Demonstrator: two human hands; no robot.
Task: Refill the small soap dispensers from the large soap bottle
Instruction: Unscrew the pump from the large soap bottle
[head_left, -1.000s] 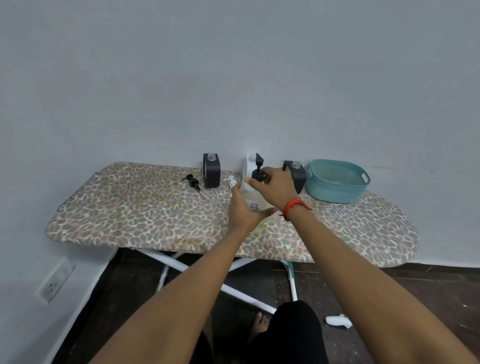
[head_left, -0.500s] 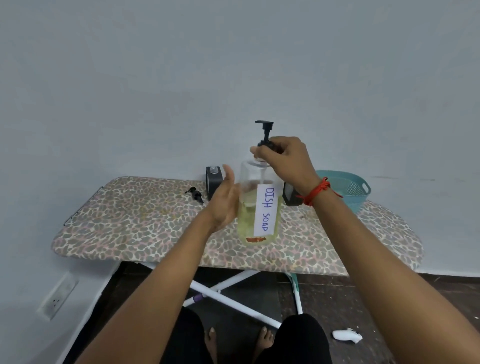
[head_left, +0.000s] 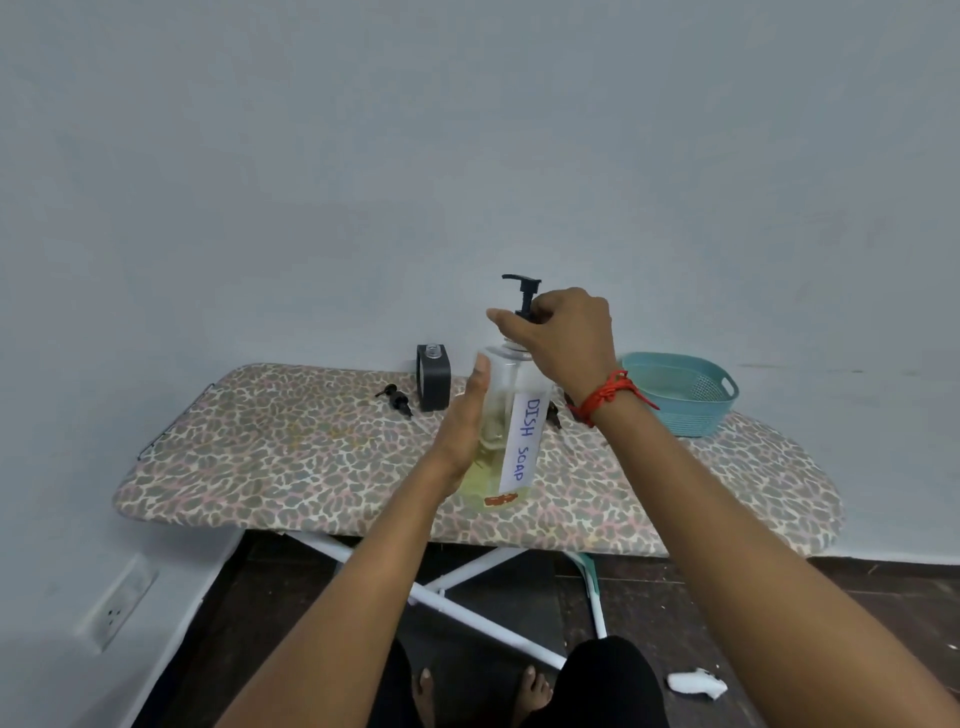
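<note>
Both hands have brought the large soap bottle (head_left: 522, 441) forward from the back of the surface (head_left: 260, 457). It is now upright before me, ready for unscrewing, I judge. My right hand (head_left: 563, 338) curls round the pump (head_left: 525, 293) base. My left hand (head_left: 462, 431) presses flat, fingers straight, against the bottle's side.

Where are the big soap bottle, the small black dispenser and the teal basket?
dish soap bottle (head_left: 522, 447), head view, white label.
small black dispenser (head_left: 434, 384), head view, dark front face.
teal basket (head_left: 691, 415), head view, outer wall.
</note>
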